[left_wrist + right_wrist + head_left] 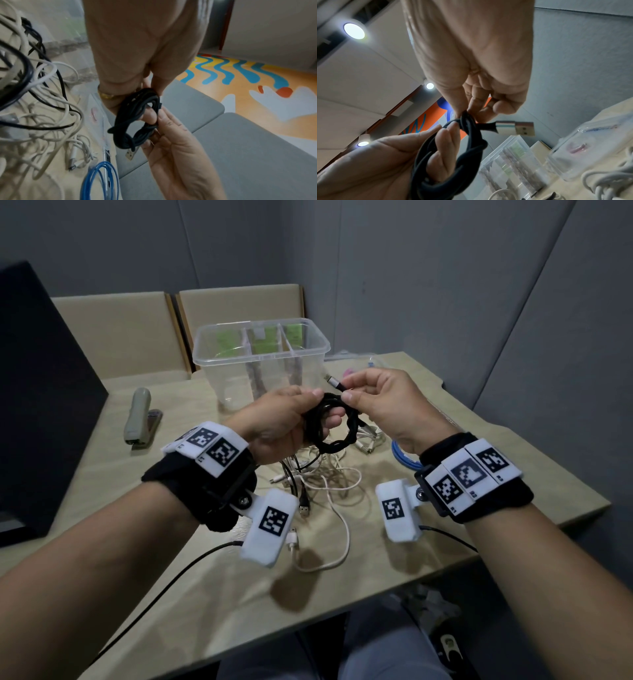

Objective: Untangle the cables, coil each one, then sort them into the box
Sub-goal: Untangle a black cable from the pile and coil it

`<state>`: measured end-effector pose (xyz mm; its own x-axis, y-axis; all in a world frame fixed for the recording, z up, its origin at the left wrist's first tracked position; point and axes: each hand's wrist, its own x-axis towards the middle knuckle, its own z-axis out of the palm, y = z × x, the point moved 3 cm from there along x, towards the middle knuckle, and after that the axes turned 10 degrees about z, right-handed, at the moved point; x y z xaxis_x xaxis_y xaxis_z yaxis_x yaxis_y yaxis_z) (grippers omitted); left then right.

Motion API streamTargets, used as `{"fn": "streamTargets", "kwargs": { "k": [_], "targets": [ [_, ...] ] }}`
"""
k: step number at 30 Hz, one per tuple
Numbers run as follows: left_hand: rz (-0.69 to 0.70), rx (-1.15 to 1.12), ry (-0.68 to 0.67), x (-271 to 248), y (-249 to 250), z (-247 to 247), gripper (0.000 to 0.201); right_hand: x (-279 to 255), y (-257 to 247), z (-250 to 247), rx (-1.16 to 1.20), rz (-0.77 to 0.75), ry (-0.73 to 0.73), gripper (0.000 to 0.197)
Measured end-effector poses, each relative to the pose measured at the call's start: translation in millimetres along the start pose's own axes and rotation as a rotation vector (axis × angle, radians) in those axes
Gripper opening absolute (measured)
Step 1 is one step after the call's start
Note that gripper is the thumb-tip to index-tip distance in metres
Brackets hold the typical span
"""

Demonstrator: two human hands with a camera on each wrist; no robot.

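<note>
The left hand point(274, 419) holds a black cable point(330, 422) wound into a tight coil, its fingers threaded through the ring and curled round the turns, the whole thing held up above the worktop point(479, 474). The right hand point(380, 398) pinches the loose tail just behind its silver USB plug point(330, 381), thumb and forefinger closed on the cord where it crosses the coil. To my eye the coiling step is nearly done and the tail is being tucked or wrapped round the bundle to lock it. The next move probably calls for drawing that end snug without letting the turns spring loose, then carrying the coil to the clear divided box point(260, 354) just beyond the hands. The black cable looks matte and braided, its turns twisted over one another. Below, a tangle of white and black cables point(322, 477) lies unsorted, a blue cable point(406, 455) beside it.
</note>
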<state>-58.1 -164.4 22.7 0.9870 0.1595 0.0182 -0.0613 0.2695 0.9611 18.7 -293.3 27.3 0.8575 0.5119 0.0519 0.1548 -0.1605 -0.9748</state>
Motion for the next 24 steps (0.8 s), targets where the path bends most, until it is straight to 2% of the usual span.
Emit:
{"fn": "streamTargets", "kwargs": {
  "k": [4,8,12,16,18,20,24],
  "targets": [
    [0.006,-0.017,0.084,3.2,0.2,-1.4,0.018,-0.5,-1.4,0.1,-0.004,0.016,0.016,0.014],
    [0.057,-0.064,0.171,6.6,-0.7,-5.3,0.013,-0.2,-0.5,-0.3,0.074,0.077,-0.057,0.01],
    [0.095,-0.084,0.224,7.3,-2.7,-12.1,0.012,2.3,2.9,-0.3,-0.031,0.13,-0.082,0.003],
    [0.135,-0.003,0.268,8.9,-2.2,-13.7,0.021,1.3,2.1,1.2,-0.018,0.145,-0.078,0.011],
    [0.152,0.014,0.289,9.1,-1.0,-13.0,0.013,0.7,1.9,2.6,0.01,0.149,-0.085,0.012],
    [0.165,-0.038,0.328,9.4,-0.2,-14.7,0.005,1.4,3.1,2.8,0.033,0.154,-0.077,0.015],
    [0.179,-0.178,0.357,9.2,1.2,-20.5,0.011,1.7,6.7,2.6,0.047,0.191,-0.077,0.02]
  ]
}}
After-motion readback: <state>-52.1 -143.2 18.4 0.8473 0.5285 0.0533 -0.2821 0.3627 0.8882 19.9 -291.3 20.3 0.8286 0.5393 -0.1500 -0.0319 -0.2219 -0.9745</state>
